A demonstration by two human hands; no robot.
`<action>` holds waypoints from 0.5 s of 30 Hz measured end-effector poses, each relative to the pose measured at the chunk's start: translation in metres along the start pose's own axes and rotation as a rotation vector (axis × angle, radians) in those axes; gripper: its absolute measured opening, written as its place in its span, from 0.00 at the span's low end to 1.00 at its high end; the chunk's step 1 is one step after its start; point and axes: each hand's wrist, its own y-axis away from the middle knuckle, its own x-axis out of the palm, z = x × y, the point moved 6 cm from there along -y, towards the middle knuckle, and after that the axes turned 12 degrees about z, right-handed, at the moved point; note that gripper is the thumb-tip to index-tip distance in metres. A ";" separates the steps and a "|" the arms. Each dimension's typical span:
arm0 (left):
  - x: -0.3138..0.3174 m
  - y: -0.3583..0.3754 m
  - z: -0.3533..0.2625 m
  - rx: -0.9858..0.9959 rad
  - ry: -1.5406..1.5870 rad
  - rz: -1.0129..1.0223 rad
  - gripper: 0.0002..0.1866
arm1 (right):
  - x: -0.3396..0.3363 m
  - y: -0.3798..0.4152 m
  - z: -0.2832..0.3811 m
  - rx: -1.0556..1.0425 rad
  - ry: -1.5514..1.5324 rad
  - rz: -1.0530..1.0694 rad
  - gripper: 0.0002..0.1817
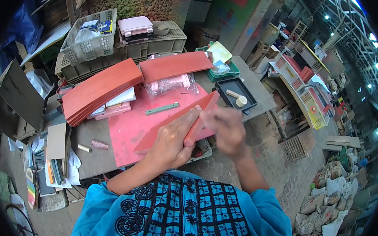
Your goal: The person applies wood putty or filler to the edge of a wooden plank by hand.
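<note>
My left hand (172,138) is wrapped over a flat red board (153,132) and a narrow red strip (193,133) that stands against its right side. The thumb is low on the near end and the fingers lie across the top. My right hand (229,131) is just right of the strip, its fingers curled and smeared by motion, so whether it holds anything cannot be made out. Beneath the board lies a pink sheet (125,135) on the table. A grey-green bar (162,108) rests on the sheet beyond my left hand.
Stacked red curved boards (102,89) sit at the left, with another red board (177,66) on a plastic-wrapped bundle. A black tray (247,91) holds a cream cylindrical piece (241,101). Crates (89,49) line the back. Two small cylindrical pieces lie front left.
</note>
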 end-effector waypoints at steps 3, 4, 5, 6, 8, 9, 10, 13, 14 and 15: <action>0.012 -0.003 -0.006 -0.009 -0.025 -0.021 0.30 | -0.008 0.015 -0.001 -0.027 -0.007 0.045 0.18; 0.015 -0.001 -0.008 0.006 -0.047 -0.033 0.30 | -0.007 0.019 0.007 -0.061 -0.024 0.049 0.18; 0.017 0.001 -0.010 0.020 -0.070 -0.043 0.29 | -0.007 0.022 0.012 -0.094 -0.043 0.051 0.18; 0.019 0.002 -0.010 0.016 -0.072 -0.049 0.29 | -0.003 0.028 -0.013 -0.098 -0.023 -0.071 0.18; 0.024 0.002 -0.009 0.004 -0.073 -0.054 0.28 | -0.001 0.035 -0.068 0.125 0.179 0.000 0.19; 0.027 0.002 -0.011 0.005 -0.080 -0.060 0.28 | -0.003 0.037 -0.090 0.255 0.187 0.103 0.19; 0.028 0.002 -0.012 0.008 -0.092 -0.067 0.28 | -0.004 0.046 -0.100 0.284 0.049 0.056 0.21; 0.031 -0.002 -0.012 -0.002 -0.119 -0.079 0.28 | -0.007 0.048 -0.085 0.305 -0.163 0.017 0.28; 0.034 -0.002 -0.012 -0.010 -0.121 -0.074 0.28 | -0.007 0.047 -0.074 0.311 -0.200 0.022 0.31; 0.036 -0.003 -0.012 -0.014 -0.128 -0.070 0.28 | -0.003 0.047 -0.066 0.272 -0.191 0.076 0.32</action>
